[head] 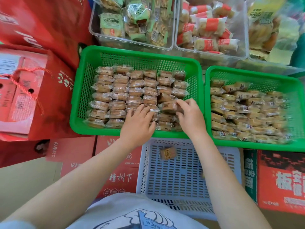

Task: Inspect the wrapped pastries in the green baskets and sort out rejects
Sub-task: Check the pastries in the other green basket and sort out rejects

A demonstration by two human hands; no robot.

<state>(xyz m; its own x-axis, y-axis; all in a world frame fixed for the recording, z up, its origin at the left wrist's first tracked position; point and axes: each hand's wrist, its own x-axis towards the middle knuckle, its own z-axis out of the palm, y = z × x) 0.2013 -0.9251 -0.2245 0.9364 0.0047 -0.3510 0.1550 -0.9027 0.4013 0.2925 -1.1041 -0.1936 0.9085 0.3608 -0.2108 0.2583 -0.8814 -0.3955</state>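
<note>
1. there are two green baskets side by side. the left green basket (85, 90) is full of wrapped pastries (118, 95) set in neat rows. the right green basket (295, 100) holds more of them, lying in a looser pile.

2. both hands are inside the left green basket, near its front right corner.

3. the left hand (138, 123) lies flat on top of the pastries with its fingers straight and spread a bit. it holds nothing. i think it rests there to keep the rows from sliding while the other hand works.

4. the right hand (189, 114) has its fingers curled and pinches one pastry (170, 106) by the end of its wrapper. that pastry sits tilted and a bit higher than the rows, so i think it is being picked out for a closer look.

5. a pale blue basket (231, 162) sits just in front of the green ones, close to the person's body. one lone pastry (167, 153) lies in it. i think this is the place for the bad ones, kept close so a reject is easy to drop in.

6. red boxes (24, 96) are stacked on the left, and clear bins (132, 43) with other snacks stand behind the green baskets.

7. most pastries are in the green baskets, so i think the sorting has a long way to go.
</note>
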